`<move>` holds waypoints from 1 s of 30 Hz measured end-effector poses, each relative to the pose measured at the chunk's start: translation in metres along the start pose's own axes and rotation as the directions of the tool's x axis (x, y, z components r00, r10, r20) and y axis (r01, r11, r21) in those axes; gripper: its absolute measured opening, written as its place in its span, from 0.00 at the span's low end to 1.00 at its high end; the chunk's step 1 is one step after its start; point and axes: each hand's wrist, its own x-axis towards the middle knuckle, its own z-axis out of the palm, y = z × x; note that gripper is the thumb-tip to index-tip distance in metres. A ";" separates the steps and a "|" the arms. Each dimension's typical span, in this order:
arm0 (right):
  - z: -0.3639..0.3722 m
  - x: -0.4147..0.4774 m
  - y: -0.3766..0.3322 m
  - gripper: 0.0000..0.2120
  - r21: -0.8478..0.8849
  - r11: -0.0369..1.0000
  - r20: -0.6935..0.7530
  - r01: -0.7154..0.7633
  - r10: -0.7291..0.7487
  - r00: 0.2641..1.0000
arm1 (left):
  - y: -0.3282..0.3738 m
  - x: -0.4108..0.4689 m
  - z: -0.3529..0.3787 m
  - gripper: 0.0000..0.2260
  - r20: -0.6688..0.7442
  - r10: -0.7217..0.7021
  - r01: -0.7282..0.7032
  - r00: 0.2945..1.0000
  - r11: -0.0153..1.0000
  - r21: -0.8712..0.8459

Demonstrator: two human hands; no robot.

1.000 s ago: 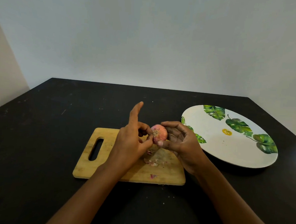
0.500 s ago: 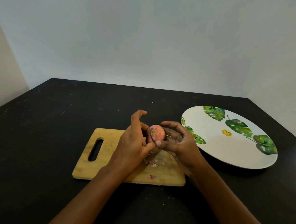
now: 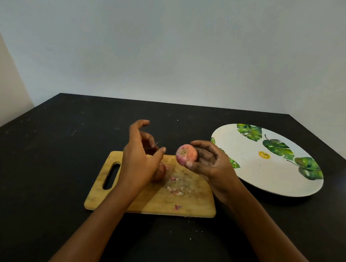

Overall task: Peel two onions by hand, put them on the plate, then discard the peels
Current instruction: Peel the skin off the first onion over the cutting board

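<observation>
one onion (image 3: pixel 186 155) is gripped in the right hand (image 3: pixel 208 162), root end turned toward the left hand (image 3: pixel 139 161), above the board (image 3: pixel 154 202). the left hand is held just beside it, index and thumb spread, other fingers curled; whether a sliver is pinched cannot be told. a second onion (image 3: pixel 160 173) is left on the board, half hidden, near loose peels (image 3: pixel 175 189). the skin is best caught at the root edge and drawn down in strips, scraps kept over the board, before the plate (image 3: pixel 266 175) is reached.

Head-worn view, forward-down, seemingly near table (image 3: pixel 46 164).
</observation>
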 end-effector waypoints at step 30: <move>0.003 -0.004 -0.012 0.24 0.064 0.991 0.222 -0.115 0.098 0.970 | 0.014 -0.008 0.001 0.14 0.207 0.062 -0.030 0.976 0.987 -0.155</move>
